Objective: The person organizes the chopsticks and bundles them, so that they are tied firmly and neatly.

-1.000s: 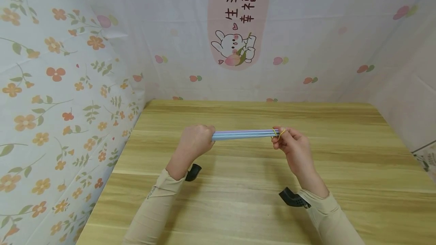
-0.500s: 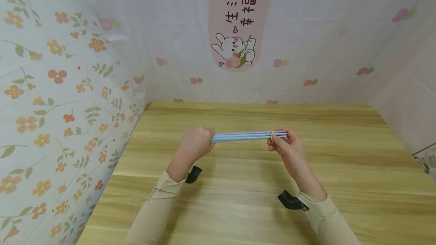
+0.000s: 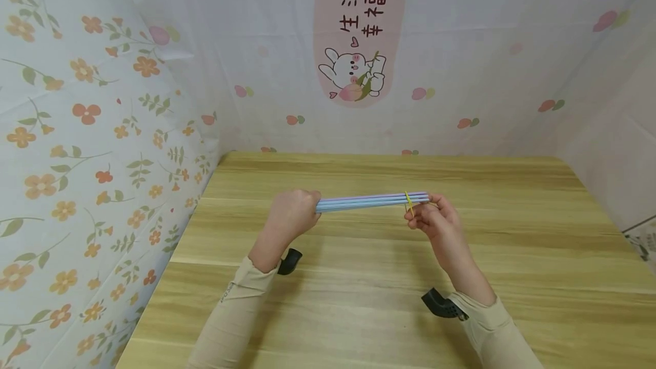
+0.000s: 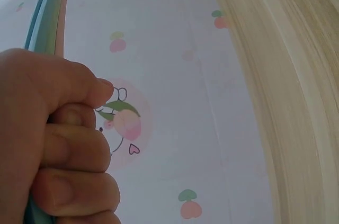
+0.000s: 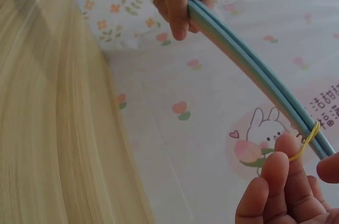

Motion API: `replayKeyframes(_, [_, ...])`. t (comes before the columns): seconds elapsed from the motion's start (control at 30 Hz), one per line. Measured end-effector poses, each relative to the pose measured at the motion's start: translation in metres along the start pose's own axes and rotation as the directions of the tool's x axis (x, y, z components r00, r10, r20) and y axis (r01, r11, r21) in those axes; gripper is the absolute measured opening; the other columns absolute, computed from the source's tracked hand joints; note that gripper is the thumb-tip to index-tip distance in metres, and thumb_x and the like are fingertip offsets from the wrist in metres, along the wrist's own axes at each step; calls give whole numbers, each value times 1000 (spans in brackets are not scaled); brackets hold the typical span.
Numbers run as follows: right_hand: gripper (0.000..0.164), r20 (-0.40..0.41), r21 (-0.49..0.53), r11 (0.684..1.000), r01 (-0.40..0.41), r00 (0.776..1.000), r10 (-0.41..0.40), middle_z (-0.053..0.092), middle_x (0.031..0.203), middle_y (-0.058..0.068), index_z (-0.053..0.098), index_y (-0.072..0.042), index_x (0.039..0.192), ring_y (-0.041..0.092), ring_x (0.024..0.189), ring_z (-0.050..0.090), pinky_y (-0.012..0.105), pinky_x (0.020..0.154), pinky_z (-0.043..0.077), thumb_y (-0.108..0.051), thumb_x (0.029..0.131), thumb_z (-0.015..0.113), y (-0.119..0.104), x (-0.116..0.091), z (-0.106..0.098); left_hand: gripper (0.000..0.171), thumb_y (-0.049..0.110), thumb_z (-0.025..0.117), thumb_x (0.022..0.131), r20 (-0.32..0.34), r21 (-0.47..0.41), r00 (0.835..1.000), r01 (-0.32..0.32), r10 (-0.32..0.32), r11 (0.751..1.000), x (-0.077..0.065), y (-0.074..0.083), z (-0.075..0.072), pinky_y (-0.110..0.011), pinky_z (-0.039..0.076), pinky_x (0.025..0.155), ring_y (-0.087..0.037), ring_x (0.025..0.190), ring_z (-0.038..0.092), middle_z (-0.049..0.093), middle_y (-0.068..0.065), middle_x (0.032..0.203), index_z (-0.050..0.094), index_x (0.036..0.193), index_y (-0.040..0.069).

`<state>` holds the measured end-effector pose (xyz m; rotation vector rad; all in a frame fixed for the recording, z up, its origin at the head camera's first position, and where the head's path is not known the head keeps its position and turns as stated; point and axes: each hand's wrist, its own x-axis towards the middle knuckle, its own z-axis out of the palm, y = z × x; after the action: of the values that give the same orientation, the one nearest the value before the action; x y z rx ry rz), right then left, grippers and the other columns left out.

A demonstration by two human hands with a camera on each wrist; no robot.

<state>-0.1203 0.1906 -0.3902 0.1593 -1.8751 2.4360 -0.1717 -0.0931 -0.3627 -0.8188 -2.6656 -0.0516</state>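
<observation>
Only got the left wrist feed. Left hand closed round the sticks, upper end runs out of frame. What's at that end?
Observer: The right hand, with a yellow band held at its fingertips.
Operator: Band on the sticks or clear of them?
Observer: On them. The head view shows it crossing the sticks a little short of that end; whether it goes fully round, I can't tell.
</observation>
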Motion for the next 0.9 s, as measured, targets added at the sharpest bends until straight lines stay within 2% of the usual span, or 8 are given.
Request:
replayKeyframes(0.3, [11, -28, -139, 988, -74, 997, 70, 68, 78, -7, 41, -4, 102, 5, 71, 64, 21, 72, 51, -7, 97, 50, 6, 0, -10, 25, 11, 70, 81, -12, 1, 1000, 1, -1, 1000, 1, -1, 1, -21, 21, 41, -8, 47, 24, 40, 2, 52, 52, 65, 10])
replayKeyframes(0.5, [12, -39, -230, 962, -145, 989, 139, 68, 71, -8, 45, -4, 95, 5, 67, 64, 21, 68, 51, -7, 94, 56, 6, 1, -14, 25, 10, 70, 81, -13, -8, 1000, 7, -7, 1000, 3, -2, 0, -21, 20, 41, -8, 47, 24, 40, 1, 53, 51, 65, 9])
replayKeyframes(0.67, [12, -23, -309, 928, -209, 977, 213, 69, 73, -7, 46, -1, 91, 6, 67, 65, 21, 67, 52, -6, 94, 56, 6, -1, -18, 25, 10, 71, 81, 0, -17, 1000, 17, -17, 1000, 2, -2, -2, -21, 21, 41, -8, 47, 25, 40, 1, 54, 52, 66, 9])
replayKeyframes(0.8, [8, 34, -390, 901, -189, 975, 219, 69, 73, -8, 54, 2, 90, 8, 69, 65, 23, 70, 52, -4, 93, 57, 10, -6, -21, 25, 12, 72, 81, 12, -17, 999, 34, -34, 999, 2, -1, -3, -22, 22, 42, -9, 47, 26, 39, 1, 54, 52, 66, 9])
replayKeyframes(0.9, [12, 97, -435, 890, -137, 975, 198, 69, 73, -10, 64, 4, 92, 9, 71, 66, 24, 74, 51, -8, 92, 61, 11, -9, -23, 25, 12, 72, 81, 13, -7, 999, 47, -47, 999, 2, -1, -3, -22, 22, 42, -9, 47, 25, 39, 1, 54, 52, 66, 9])
